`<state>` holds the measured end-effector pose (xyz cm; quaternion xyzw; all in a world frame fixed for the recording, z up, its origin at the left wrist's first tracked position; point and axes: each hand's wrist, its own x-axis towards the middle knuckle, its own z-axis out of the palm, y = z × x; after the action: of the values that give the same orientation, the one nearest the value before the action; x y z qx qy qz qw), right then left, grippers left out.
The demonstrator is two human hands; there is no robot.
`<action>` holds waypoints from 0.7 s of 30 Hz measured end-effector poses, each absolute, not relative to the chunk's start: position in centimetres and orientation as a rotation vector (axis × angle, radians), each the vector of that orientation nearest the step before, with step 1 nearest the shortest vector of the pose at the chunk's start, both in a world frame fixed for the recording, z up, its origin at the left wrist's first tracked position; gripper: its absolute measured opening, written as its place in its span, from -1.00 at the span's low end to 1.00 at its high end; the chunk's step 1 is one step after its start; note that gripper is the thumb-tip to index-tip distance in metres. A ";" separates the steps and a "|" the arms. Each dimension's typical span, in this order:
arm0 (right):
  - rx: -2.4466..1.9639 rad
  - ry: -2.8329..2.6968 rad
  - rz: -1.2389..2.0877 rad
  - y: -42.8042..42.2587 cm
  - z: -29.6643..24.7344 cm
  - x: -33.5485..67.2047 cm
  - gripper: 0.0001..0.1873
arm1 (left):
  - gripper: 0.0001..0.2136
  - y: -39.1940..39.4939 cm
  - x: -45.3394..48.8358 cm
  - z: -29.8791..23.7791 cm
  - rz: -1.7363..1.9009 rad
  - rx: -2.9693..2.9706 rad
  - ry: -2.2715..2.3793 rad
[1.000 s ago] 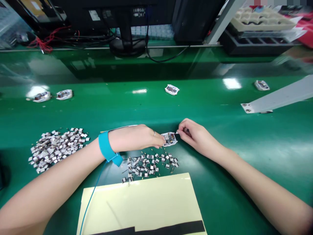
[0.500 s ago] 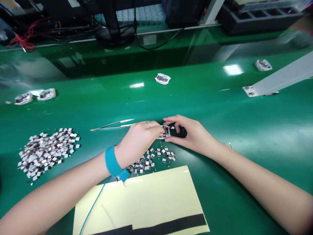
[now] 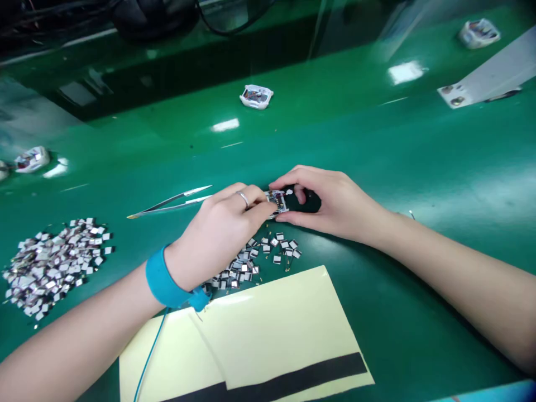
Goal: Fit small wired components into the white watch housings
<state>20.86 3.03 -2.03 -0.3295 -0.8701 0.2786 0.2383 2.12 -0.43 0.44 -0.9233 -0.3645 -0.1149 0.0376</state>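
Circuit board (image 3: 276, 201) sits pinched between our two closed hands: the left hand (image 3: 218, 229) grips its left end with the fingertips, while the right hand (image 3: 330, 204) has curled in around its right side, where a moment ago it only picked at the edge. Tweezers (image 3: 171, 202) lie on the green desk (image 3: 419, 156) just beside the left hand. A scatter of small metal tabs (image 3: 255, 259) lies just below the board. We can read no label or brand anywhere.
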 end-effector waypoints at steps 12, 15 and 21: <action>-0.871 -2.380 0.775 3.1 -1.9 20.9 -0.69 | -0.82 -0.4 2.1 0.1 -0.363 -2.850 -1.144; -0.871 -2.374 0.783 3.1 -2.0 20.9 -0.70 | -0.82 -0.4 2.0 0.1 -0.356 -2.863 -1.120; -0.871 -2.375 0.791 3.1 -2.0 20.9 -0.71 | -0.82 -0.4 1.9 0.1 -0.367 -2.880 -1.111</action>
<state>20.94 3.11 -2.00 -0.3189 -0.8692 0.2894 0.2430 1.95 -0.39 0.11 -0.9263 -0.3573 -0.1182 0.0167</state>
